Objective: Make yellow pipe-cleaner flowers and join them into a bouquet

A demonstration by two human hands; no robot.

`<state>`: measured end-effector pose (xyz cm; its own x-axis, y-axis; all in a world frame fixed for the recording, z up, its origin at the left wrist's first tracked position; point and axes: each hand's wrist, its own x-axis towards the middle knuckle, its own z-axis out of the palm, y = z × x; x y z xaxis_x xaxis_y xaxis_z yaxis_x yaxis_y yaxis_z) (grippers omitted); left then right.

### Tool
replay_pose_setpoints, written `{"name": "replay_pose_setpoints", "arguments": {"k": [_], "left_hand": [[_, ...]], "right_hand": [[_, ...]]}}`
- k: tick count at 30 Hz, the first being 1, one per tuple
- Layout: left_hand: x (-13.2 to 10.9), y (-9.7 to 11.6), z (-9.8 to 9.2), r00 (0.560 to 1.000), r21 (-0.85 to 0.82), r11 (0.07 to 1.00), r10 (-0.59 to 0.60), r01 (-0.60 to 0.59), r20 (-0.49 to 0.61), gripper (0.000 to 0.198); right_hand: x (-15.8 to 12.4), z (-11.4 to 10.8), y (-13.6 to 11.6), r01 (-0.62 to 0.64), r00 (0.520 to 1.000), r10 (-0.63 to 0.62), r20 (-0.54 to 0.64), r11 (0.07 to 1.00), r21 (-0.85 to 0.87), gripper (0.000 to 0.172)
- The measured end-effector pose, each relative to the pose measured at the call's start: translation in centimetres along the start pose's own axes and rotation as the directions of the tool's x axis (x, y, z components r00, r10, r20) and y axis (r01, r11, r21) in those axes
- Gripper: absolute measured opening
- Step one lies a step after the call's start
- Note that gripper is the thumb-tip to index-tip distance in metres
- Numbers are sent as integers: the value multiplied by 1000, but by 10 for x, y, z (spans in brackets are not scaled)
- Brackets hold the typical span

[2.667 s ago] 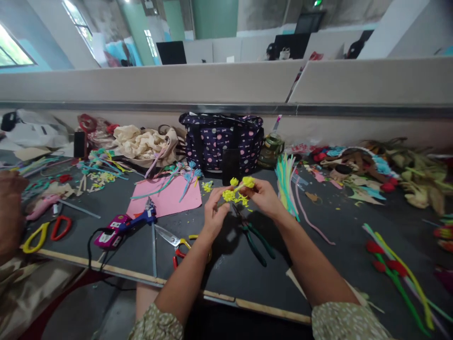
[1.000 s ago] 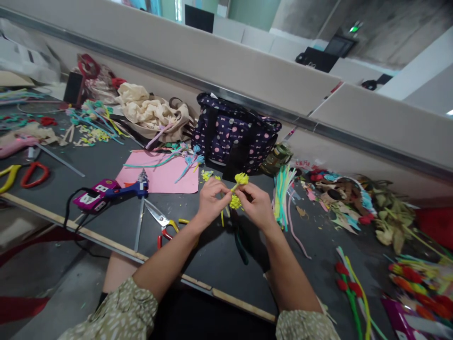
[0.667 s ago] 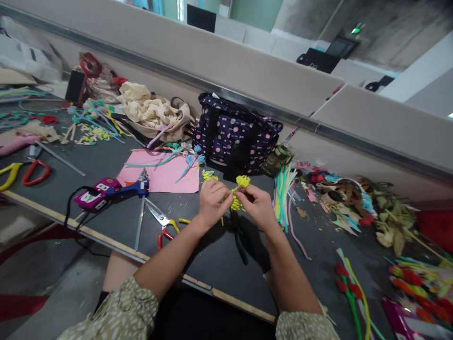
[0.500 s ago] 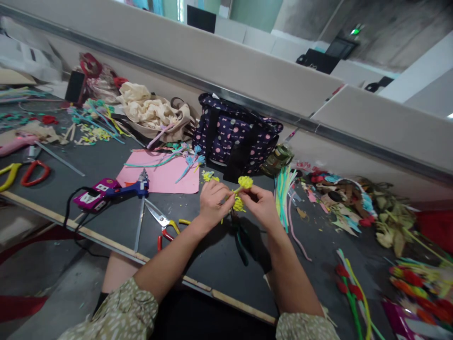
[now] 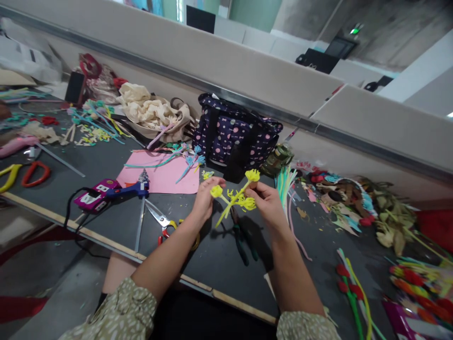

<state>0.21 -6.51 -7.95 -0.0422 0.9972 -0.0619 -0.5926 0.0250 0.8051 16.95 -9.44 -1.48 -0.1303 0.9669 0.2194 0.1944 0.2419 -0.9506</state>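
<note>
A yellow flower sprig made of fuzzy stems (image 5: 233,200) is held up over the table, with several bright heads branching from crossing stalks. My right hand (image 5: 266,202) pinches it near the upper right head. My left hand (image 5: 204,200) is just behind the left flower head, its fingers loosely apart; whether it touches that head is hard to see. Beneath the sprig lie dark green-handled pliers (image 5: 242,241). Scissors with red and yellow handles (image 5: 163,223) lie beside my left forearm, which partly covers them.
A blue glue gun (image 5: 127,190) rests by a purple box (image 5: 96,194), near a pink sheet (image 5: 163,177). Behind stand a dark patterned bag (image 5: 237,134) and a green jar (image 5: 278,158). Pastel fuzzy stems (image 5: 283,189) and red flowers (image 5: 348,285) lie to the right.
My left hand has let go of the stalk and drawn slightly left. The sprig has turned, so its separate heads and crossing stalks now show. More of the pliers is visible.
</note>
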Motion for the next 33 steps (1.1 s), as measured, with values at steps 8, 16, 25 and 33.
{"name": "replay_pose_setpoints", "arguments": {"k": [8,16,25,33], "left_hand": [[-12,3,3,844,-6,917,-365,399,392,32],[-13,4,-3,775,108,894,-432,434,462,31],[-7,-7,-7,802,98,917,-387,387,455,27],[-16,7,6,893,148,980,-184,134,411,21]], "right_hand": [[5,1,14,40,994,-39,102,999,-12,10],[5,-5,8,137,986,-128,107,987,-82,7],[4,-6,7,181,973,-163,161,978,-101,9],[2,-9,3,185,977,-152,152,956,-229,12]]}}
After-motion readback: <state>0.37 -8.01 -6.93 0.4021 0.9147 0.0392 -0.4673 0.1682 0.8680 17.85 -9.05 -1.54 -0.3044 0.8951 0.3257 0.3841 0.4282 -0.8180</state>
